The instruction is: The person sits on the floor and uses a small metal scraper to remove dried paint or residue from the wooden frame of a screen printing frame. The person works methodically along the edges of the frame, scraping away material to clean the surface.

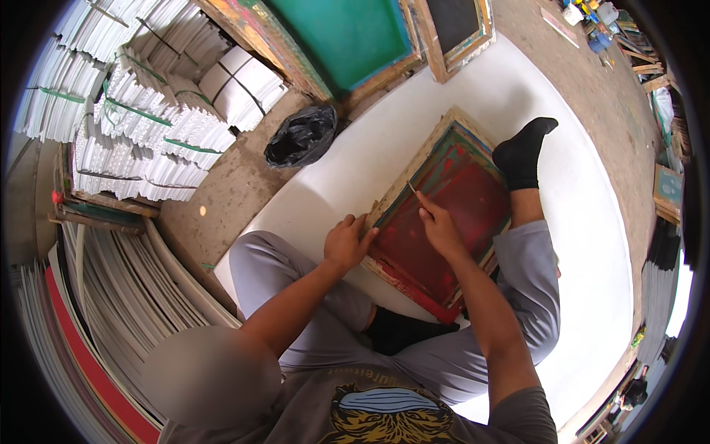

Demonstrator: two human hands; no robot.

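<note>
A wooden screen-printing frame [399, 177] with dark red, paint-stained mesh lies tilted between my crossed legs on a white sheet. My left hand [349, 241] grips its left edge, with the thumb toward the mesh. Over the mesh, my right hand [441, 228] is closed around a thin, pale, blade-like tool [412, 187]. The tool's tip points at the inner side of the upper-left wooden bar. Most of the tool is hidden in the fingers, so its exact kind cannot be made out.
A black plastic bag [302, 136] stands beyond the white sheet [584, 222]. A green-meshed frame [355, 37] and a dark-meshed one [452, 22] lean at the back. Strapped white stacks [148, 111] and long sheets [148, 274] line the left. My socked foot [523, 152] touches the frame's right side.
</note>
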